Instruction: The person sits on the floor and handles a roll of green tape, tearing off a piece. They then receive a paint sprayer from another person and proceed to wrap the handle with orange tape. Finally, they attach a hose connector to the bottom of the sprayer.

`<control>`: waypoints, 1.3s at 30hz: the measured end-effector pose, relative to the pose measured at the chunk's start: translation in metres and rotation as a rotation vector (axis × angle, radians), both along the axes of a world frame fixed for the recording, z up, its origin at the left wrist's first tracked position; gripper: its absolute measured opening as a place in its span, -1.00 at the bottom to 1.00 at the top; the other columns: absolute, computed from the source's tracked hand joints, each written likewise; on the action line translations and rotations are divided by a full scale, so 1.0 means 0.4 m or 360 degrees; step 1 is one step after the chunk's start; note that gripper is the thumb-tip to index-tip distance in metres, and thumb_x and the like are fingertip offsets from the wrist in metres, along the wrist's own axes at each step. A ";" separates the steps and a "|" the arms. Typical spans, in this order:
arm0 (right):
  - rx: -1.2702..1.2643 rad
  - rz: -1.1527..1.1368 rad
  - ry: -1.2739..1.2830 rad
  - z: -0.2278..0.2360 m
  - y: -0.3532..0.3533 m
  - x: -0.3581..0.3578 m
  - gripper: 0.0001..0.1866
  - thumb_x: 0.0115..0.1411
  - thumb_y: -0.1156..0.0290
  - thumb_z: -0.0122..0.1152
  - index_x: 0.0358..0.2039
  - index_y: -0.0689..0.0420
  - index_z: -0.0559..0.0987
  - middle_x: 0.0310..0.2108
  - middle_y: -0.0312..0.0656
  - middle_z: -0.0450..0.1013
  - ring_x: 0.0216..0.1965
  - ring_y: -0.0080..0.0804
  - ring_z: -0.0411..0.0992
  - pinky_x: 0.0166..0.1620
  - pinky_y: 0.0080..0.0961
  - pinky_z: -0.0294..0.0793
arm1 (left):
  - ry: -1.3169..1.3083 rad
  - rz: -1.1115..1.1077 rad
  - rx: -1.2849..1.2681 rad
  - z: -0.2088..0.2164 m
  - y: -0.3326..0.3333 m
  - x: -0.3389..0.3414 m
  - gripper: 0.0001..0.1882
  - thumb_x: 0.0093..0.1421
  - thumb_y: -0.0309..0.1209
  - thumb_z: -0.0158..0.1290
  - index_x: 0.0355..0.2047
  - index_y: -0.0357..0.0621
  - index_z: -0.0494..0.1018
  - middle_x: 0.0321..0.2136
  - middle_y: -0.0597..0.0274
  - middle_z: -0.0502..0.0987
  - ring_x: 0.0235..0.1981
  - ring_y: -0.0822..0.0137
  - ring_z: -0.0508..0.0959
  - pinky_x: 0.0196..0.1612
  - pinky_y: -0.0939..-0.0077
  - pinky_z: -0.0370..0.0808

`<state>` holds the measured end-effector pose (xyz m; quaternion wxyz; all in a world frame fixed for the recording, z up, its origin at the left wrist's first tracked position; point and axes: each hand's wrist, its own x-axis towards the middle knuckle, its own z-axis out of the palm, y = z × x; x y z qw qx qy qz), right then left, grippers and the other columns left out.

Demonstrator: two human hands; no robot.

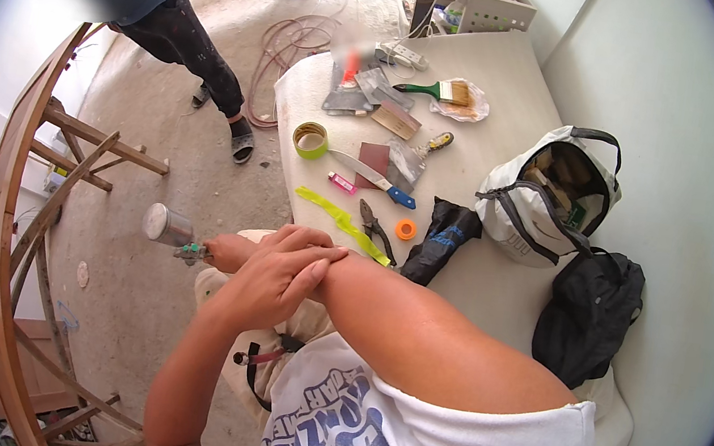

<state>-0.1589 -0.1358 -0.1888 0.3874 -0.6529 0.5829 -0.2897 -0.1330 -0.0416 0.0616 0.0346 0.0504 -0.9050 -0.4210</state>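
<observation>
My right arm reaches across to the left, and my right hand [229, 251] is closed around a spray gun [189, 251]. The gun has a silvery metal cup [169, 225] and green fittings, and it is held out over the floor, beyond the table's edge. My left hand [279, 278] is closed over my right forearm [382, 303], close to the wrist. Just past it on the cloth-covered table lie a strip of yellow-green tape [343, 223], pliers [377, 230], an orange roll [406, 229] and a black wrapped bundle [443, 242].
Farther along the table are a tape roll [310, 139], a blue-handled knife [372, 178], a scraper [410, 162] and a paintbrush [437, 91]. A white bag [525, 214] leans by the wall. Wooden trestles [106, 145] stand left; another person [187, 38] stands beyond, near a coiled hose [284, 60].
</observation>
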 end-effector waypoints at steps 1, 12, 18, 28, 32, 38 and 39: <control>-0.0004 0.0007 -0.0001 0.002 0.000 0.005 -0.64 0.30 0.14 0.07 -0.08 0.13 0.57 -0.20 0.10 0.58 -0.08 0.15 0.52 -0.05 -0.05 0.52 | -0.0019 0.0026 0.0058 -0.015 -0.007 -0.003 -0.63 0.39 -0.28 -0.05 0.05 -0.23 0.56 -0.04 0.09 0.50 0.08 0.15 0.44 0.20 0.30 0.33; 0.0011 -0.0020 0.0016 0.011 0.013 -0.002 -0.63 0.30 0.13 0.07 -0.07 0.14 0.56 -0.21 0.11 0.58 -0.09 0.16 0.52 -0.05 -0.04 0.52 | -0.0151 0.0026 0.0463 -0.052 -0.022 -0.030 -0.71 0.30 -0.29 0.17 -0.06 -0.21 0.61 -0.13 0.16 0.54 -0.05 0.26 0.52 0.06 0.43 0.43; 0.0036 -0.0016 0.0048 0.025 0.018 -0.015 -0.63 0.30 0.13 0.08 -0.07 0.15 0.56 -0.21 0.11 0.58 -0.09 0.16 0.52 -0.05 -0.04 0.51 | -0.0071 0.0017 0.0193 -0.030 -0.004 -0.025 -0.71 0.36 -0.30 0.09 -0.04 -0.19 0.60 -0.13 0.10 0.55 -0.03 0.18 0.53 0.07 0.36 0.44; 0.0074 -0.0027 0.0086 0.039 0.030 -0.037 -0.62 0.30 0.13 0.08 -0.06 0.15 0.56 -0.21 0.12 0.58 -0.10 0.17 0.52 -0.06 -0.03 0.51 | -0.0063 -0.0064 0.0025 -0.024 -0.011 -0.045 -0.71 0.40 -0.27 -0.01 -0.08 -0.18 0.60 -0.13 0.05 0.56 -0.04 0.07 0.53 0.09 0.25 0.43; 0.0074 -0.0023 0.0086 0.046 0.035 -0.042 -0.62 0.30 0.13 0.09 -0.06 0.16 0.56 -0.21 0.13 0.58 -0.10 0.17 0.52 -0.06 -0.03 0.51 | -0.0160 -0.0068 -0.0105 -0.012 -0.009 -0.058 -0.73 0.37 -0.29 0.02 -0.09 -0.17 0.61 -0.19 0.08 0.58 -0.09 0.07 0.55 0.03 0.25 0.44; 0.0064 -0.0046 0.0080 0.045 0.026 -0.064 -0.62 0.30 0.13 0.09 -0.06 0.16 0.56 -0.21 0.13 0.57 -0.10 0.17 0.52 -0.06 -0.02 0.51 | -0.0232 -0.0048 -0.0041 0.015 -0.021 -0.027 -0.71 0.37 -0.21 0.00 -0.10 -0.01 0.65 -0.20 0.22 0.59 -0.06 0.20 0.53 0.08 0.26 0.27; 0.0064 -0.0055 0.0075 0.043 0.024 -0.069 -0.62 0.30 0.13 0.09 -0.06 0.16 0.56 -0.21 0.13 0.57 -0.10 0.17 0.52 -0.06 -0.02 0.51 | -0.0228 -0.0076 -0.0052 0.019 -0.023 -0.027 -0.71 0.37 -0.21 -0.01 -0.09 0.00 0.65 -0.19 0.23 0.59 -0.05 0.20 0.53 0.09 0.26 0.26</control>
